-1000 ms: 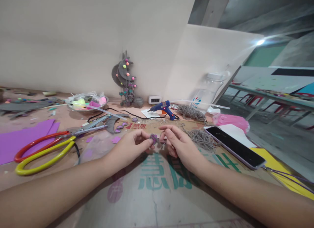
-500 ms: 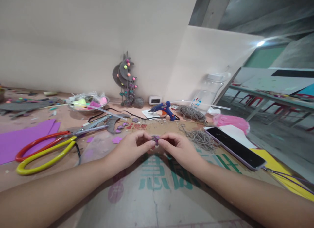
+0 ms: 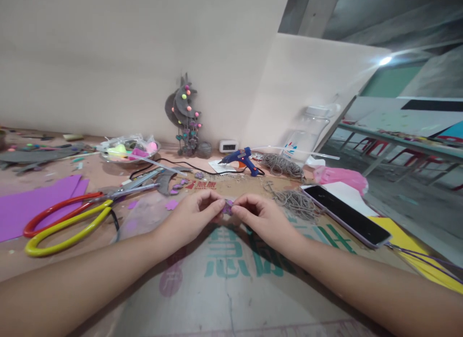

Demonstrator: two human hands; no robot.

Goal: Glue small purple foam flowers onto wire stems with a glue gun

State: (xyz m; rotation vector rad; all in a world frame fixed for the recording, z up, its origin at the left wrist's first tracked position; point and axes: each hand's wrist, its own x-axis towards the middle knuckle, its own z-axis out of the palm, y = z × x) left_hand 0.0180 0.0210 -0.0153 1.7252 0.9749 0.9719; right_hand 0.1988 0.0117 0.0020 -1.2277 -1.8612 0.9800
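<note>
Between my two hands is a small purple and grey craft piece, pinched at its edges; its exact shape is too small to make out. My left hand closes thumb and forefinger on its left side. On the other side, the thumb and fingers of my right hand grip it too. Just left of my left hand lie a purple flower cut-out, a grey crescent piece and several small purple and grey bits. To the right of my right hand rests a loose heap of grey cord.
Scissors with red and yellow handles lie on the left by purple sheets. Farther back are a blue glue gun, a bowl of coloured clay, a small clock and a bottle. A phone lies right.
The small piece has turned slightly between my fingertips and shows more of its purple face. Both hands stay in nearly the same place; the view has shifted only slightly.
</note>
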